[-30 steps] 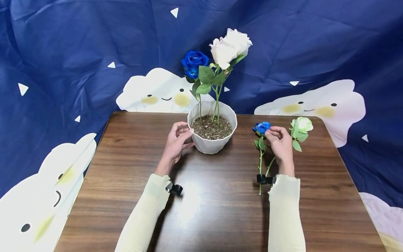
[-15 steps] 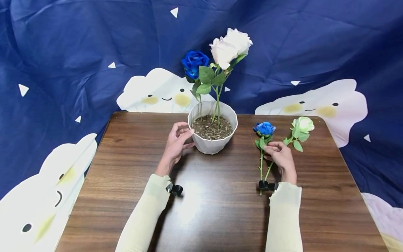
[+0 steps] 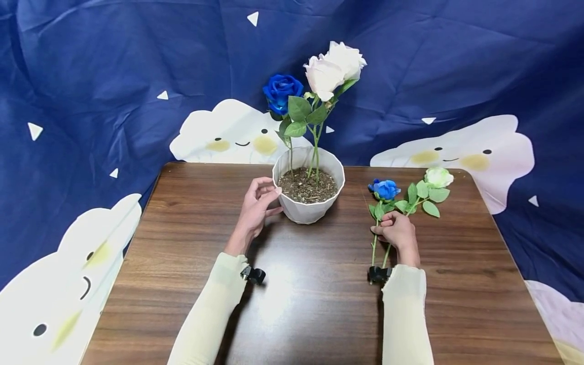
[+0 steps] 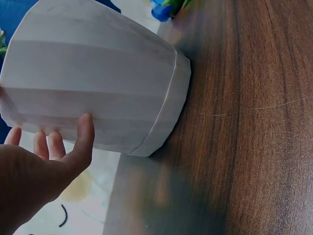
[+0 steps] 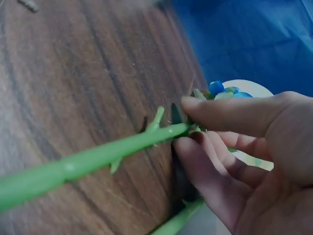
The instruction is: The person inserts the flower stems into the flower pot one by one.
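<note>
My left hand (image 3: 254, 211) rests at the left side of a white faceted flowerpot (image 3: 306, 213). In the left wrist view its fingers (image 4: 84, 142) touch the pot's outer wall and do not wrap round it. My right hand (image 3: 398, 234) pinches the green stem of a blue rose (image 3: 385, 190) just below its leaves. The right wrist view shows that stem (image 5: 107, 154) between thumb and finger, with small thorns along it. A pale green-white rose (image 3: 439, 178) lies to its right, its stem passing behind my right hand.
Soil fills the flowerpot's bottom, where a dark blue rose (image 3: 283, 94) and two whitish roses (image 3: 325, 76) stand upright. The wooden table (image 3: 310, 314) ends at a blue curtain (image 3: 433, 50) printed with clouds. A black wrist strap (image 3: 378, 274) sits on my right wrist.
My right hand has moved down from the blue rose's bloom to its stem, which it now pinches. The green-white rose has shifted slightly. My left hand stays put at the pot.
</note>
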